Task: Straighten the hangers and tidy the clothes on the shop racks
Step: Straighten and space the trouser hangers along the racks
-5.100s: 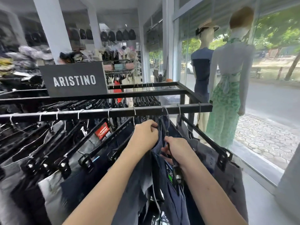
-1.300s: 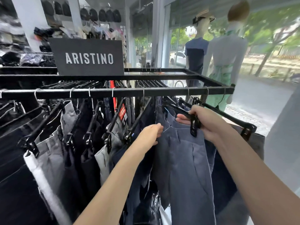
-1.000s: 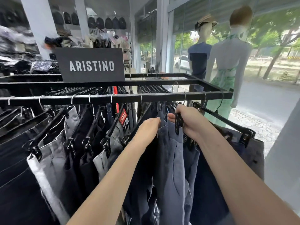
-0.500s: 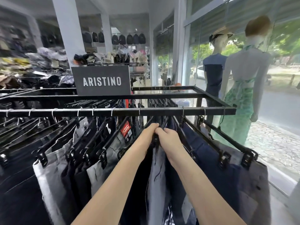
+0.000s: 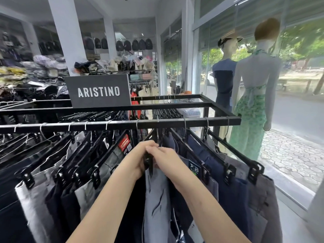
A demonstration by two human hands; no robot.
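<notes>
Hands meet at the near end of one clip hanger (image 5: pixel 149 161), mid-rack. Left hand (image 5: pixel 138 156): fingers curled round the near clip from the left side. Right hand (image 5: pixel 167 159): on the right side, fingers bent over the top just behind that clip, fingertips touching the left hand's fingers; whether they pinch bar or waistband, cannot tell. Neither hand spread; both closed small on one spot. Grey-blue trousers (image 5: pixel 156 199) hang straight down from this hanger, below and between the two wrists. Relation that matters: the hanger's long axis runs near to far, rising away from the hands to its hook on the rail (image 5: pixel 122 124). So the hands have the near tip and the hook is the far pivot; neither hand is closer than the other, both are on it. Judgement: squaring it up means swinging the near end left or right about that hook. Just right, navy trousers (image 5: pixel 229 190), then grey trousers (image 5: pixel 263 199), their hangers fanned out rightward with gaps between. Left, dark pairs (image 5: pixel 56 200) packed closer, and pale grey trousers (image 5: pixel 33 202) at the near left. Possible snag: the near clip catching the navy pair beside it. Farther back, a second bar carrying a black sign (image 5: pixel 99 92). Far right, a mannequin in a green skirt (image 5: pixel 249 123) by the window glass (image 5: pixel 298 111).
</notes>
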